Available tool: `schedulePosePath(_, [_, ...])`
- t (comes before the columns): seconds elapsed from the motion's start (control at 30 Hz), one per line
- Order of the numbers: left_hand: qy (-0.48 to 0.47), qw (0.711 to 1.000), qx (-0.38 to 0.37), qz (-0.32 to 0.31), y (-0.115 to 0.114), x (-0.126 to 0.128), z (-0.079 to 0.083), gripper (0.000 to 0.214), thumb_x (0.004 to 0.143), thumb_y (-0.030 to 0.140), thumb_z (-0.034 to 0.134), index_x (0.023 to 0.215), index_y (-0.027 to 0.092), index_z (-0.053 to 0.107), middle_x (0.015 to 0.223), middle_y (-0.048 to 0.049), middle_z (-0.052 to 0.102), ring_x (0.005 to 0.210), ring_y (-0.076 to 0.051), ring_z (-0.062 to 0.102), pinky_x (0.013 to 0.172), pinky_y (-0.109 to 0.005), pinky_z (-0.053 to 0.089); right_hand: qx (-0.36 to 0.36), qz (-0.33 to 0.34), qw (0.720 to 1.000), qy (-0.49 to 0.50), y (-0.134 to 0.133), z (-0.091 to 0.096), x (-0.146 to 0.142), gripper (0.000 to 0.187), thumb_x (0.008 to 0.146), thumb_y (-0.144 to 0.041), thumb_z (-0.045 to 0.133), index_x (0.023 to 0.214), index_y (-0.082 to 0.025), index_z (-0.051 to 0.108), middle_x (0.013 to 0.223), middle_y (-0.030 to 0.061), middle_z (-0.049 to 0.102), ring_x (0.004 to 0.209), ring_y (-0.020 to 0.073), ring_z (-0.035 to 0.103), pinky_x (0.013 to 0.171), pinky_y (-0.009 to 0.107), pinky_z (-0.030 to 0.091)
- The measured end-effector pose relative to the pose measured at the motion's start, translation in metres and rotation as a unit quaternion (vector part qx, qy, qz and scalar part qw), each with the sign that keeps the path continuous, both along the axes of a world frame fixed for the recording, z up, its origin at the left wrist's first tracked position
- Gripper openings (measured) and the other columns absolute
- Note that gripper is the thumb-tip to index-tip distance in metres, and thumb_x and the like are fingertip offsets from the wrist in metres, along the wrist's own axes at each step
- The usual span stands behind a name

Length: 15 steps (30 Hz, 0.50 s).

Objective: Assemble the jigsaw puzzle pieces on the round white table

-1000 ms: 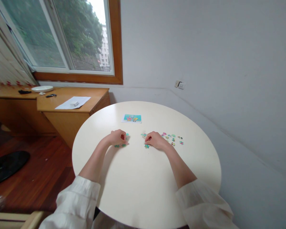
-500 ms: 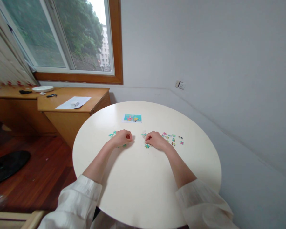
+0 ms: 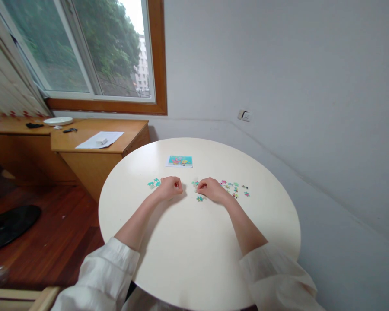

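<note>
A round, cream-coloured table (image 3: 194, 246) with a smooth top fills the middle. Its far edge curves toward a pale wall (image 3: 294, 86); its left rim runs near a wooden desk (image 3: 134, 125). Bare tabletop stretches from both hands to the near edge, with a broad band between the right-hand jigsaw pieces (image 3: 247, 194) and the right rim. The left hand (image 3: 170, 188) and right hand (image 3: 212, 189) face each other across a small gap. Each makes a narrow pinch, thumb to curled fingers; whether either grips a piece cannot be told. Knobbed, flat teal pieces (image 3: 156, 180) lie just beside the left hand, and a teal-and-yellow piece (image 3: 199, 198) lies near the right fingertips. Beyond the hands rests a rectangular cartoon card (image 3: 179, 161). Loose off-white fabric sleeves (image 3: 99, 268) cover the upper forearms.
</note>
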<state>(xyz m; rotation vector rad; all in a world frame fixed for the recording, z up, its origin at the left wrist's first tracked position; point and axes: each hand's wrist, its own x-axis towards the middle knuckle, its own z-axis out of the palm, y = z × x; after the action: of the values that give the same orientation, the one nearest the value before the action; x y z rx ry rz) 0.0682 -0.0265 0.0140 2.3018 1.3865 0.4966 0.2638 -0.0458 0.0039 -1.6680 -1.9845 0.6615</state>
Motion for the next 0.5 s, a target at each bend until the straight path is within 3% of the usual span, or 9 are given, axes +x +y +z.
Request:
schedulePosePath(0.13, [-0.022, 1.0, -0.007, -0.012, -0.004, 0.003, -0.001, 0.01, 0.065, 0.019, 0.05, 0.065, 0.015, 0.059, 0.067, -0.0003, 0.062, 0.065, -0.013, 0.053, 0.067, -0.024, 0.039, -0.032, -0.012, 0.993, 0.113, 0.003, -0.004, -0.002, 0.008, 0.067, -0.017, 0.057, 0.068, -0.012, 0.064, 0.056, 0.0012, 0.061, 0.052, 0.0085, 0.051, 0.051, 0.019, 0.038])
schedulePosePath(0.27, [-0.023, 1.0, -0.008, -0.018, -0.005, 0.006, -0.002, 0.014, 0.07, 0.024, 0.049, 0.065, 0.015, 0.059, 0.064, -0.0001, 0.061, 0.062, -0.012, 0.052, 0.065, -0.023, 0.038, -0.078, -0.009, 0.969, 0.236, 0.003, -0.006, -0.004, 0.004, 0.065, -0.012, 0.058, 0.067, -0.011, 0.061, 0.051, 0.0001, 0.058, 0.05, 0.0083, 0.053, 0.051, 0.019, 0.041])
schedulePosePath(0.5, [-0.051, 0.998, -0.012, -0.047, -0.004, 0.009, -0.011, 0.035, 0.081, 0.036, 0.037, 0.069, 0.014, 0.062, 0.067, -0.0028, 0.064, 0.061, -0.013, 0.051, 0.063, -0.024, 0.037, -0.121, 0.018, 0.944, 0.305, -0.001, 0.001, -0.01, 0.01, 0.06, -0.015, 0.065, 0.068, -0.012, 0.061, 0.051, 0.0001, 0.059, 0.052, 0.01, 0.056, 0.054, 0.022, 0.044])
